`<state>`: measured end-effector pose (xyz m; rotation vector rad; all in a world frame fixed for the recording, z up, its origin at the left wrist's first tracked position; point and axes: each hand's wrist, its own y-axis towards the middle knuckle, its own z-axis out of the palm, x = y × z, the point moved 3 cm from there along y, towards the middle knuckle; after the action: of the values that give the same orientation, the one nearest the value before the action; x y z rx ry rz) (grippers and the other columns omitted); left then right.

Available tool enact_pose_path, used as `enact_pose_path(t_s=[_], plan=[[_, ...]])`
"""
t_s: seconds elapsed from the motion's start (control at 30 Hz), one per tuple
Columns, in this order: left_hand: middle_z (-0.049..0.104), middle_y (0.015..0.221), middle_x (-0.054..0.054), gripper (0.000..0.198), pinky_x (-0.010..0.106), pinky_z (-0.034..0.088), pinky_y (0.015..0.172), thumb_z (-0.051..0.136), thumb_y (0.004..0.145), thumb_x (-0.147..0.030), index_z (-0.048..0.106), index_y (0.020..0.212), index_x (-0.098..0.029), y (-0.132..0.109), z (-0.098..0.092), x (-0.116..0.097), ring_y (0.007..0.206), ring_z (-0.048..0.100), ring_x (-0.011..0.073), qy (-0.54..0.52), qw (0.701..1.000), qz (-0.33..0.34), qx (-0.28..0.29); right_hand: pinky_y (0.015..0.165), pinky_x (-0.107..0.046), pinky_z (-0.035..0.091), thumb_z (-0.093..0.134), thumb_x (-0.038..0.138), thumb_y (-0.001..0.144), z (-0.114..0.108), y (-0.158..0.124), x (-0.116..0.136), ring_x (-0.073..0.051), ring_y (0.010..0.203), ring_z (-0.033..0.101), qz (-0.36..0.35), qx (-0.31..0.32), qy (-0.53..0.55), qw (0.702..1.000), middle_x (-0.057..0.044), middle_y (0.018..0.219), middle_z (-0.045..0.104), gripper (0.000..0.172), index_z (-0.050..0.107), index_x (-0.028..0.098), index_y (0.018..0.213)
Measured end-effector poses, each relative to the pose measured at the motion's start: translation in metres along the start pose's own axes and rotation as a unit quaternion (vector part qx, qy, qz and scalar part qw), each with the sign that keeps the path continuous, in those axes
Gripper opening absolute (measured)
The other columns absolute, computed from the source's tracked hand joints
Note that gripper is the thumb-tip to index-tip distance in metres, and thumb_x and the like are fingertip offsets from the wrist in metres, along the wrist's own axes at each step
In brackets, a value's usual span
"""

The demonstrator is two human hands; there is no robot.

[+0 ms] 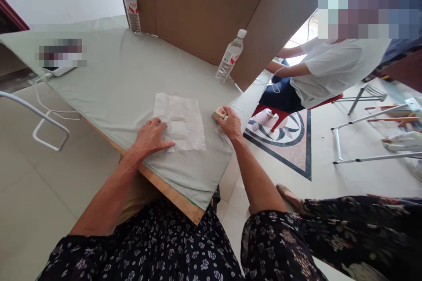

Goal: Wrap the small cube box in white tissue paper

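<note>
A white, crinkled sheet (184,118), which looks like bubble wrap, lies flat on the cloth-covered table (99,74). My left hand (151,138) rests on the sheet's left edge, thumb stretched out and fingers spread. To the right of the sheet, my right hand (231,122) grips a small box (219,113) between thumb and fingers, at the table's right side. The box is pale with red printing on top. Its far side and underside are hidden.
Two water bottles (132,9) (231,55) stand against a tall cardboard panel (204,9). A white device (64,68) with a cable sits at the left edge. Beyond the panel, a person in a white shirt (343,66) sits on a red stool. Metal frames (339,145) stand at right.
</note>
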<state>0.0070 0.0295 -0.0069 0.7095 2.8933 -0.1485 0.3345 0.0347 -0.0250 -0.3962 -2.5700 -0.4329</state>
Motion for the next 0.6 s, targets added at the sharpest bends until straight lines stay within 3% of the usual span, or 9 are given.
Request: enact_pose_path(t_s=[0.1,0.2,0.3,0.4,0.5,0.6], plan=[[0.055,0.145,0.017,0.058,0.049,0.051,0.105,0.072,0.085,-0.058,0.065,0.129,-0.020,-0.002,0.000,0.000,0.127,0.057,0.0380,-0.002,1.000,0.002,0.006,0.108,-0.061,0.043,0.069,0.031,0.082,-0.011,-0.007,-0.007,-0.041,0.132,0.057,0.012,-0.022,-0.042,0.999,-0.020,0.147,0.061,0.064,0.057,0.018,0.143],[0.052,0.150,0.020,0.065,0.051,0.048,0.111,0.073,0.084,-0.056,0.062,0.135,-0.018,-0.001,-0.003,-0.001,0.132,0.055,0.0396,-0.021,1.000,0.008,-0.019,0.113,-0.062,0.040,0.065,0.033,0.088,-0.011,-0.026,0.017,-0.040,0.140,0.051,-0.071,-0.060,-0.015,0.996,-0.018,0.153,0.057,0.057,0.058,0.020,0.143],[0.049,0.157,0.019,0.059,0.054,0.044,0.116,0.070,0.087,-0.050,0.062,0.137,-0.020,0.004,-0.006,-0.005,0.138,0.051,0.0400,-0.034,0.997,0.021,-0.064,0.118,-0.058,0.038,0.065,0.033,0.091,0.007,-0.044,0.056,-0.036,0.141,0.052,-0.191,0.026,0.010,0.981,-0.015,0.151,0.060,0.049,0.062,0.023,0.139],[0.047,0.161,0.017,0.059,0.056,0.037,0.121,0.069,0.088,-0.049,0.061,0.140,-0.021,0.013,-0.001,-0.010,0.149,0.041,0.0404,-0.032,0.996,0.050,-0.061,0.121,-0.054,0.037,0.061,0.035,0.097,0.034,-0.050,0.090,-0.032,0.146,0.049,-0.257,0.122,0.013,0.959,-0.013,0.158,0.055,0.053,0.055,0.024,0.149],[0.044,0.164,0.018,0.074,0.055,0.031,0.125,0.070,0.086,-0.056,0.054,0.148,-0.020,0.019,0.012,-0.004,0.155,0.034,0.0407,-0.036,0.998,0.047,-0.019,0.122,-0.052,0.036,0.058,0.037,0.101,0.057,-0.043,0.105,-0.030,0.149,0.046,-0.280,0.195,-0.010,0.940,-0.013,0.160,0.053,0.050,0.056,0.023,0.149],[0.036,0.170,0.018,0.083,0.054,0.027,0.127,0.067,0.086,-0.063,0.048,0.154,-0.018,0.019,0.023,0.007,0.159,0.029,0.0403,-0.045,0.998,0.037,-0.008,0.123,-0.052,0.034,0.053,0.035,0.103,0.062,-0.036,0.098,-0.030,0.150,0.046,-0.260,0.201,-0.024,0.944,-0.014,0.158,0.056,0.044,0.061,0.019,0.143]])
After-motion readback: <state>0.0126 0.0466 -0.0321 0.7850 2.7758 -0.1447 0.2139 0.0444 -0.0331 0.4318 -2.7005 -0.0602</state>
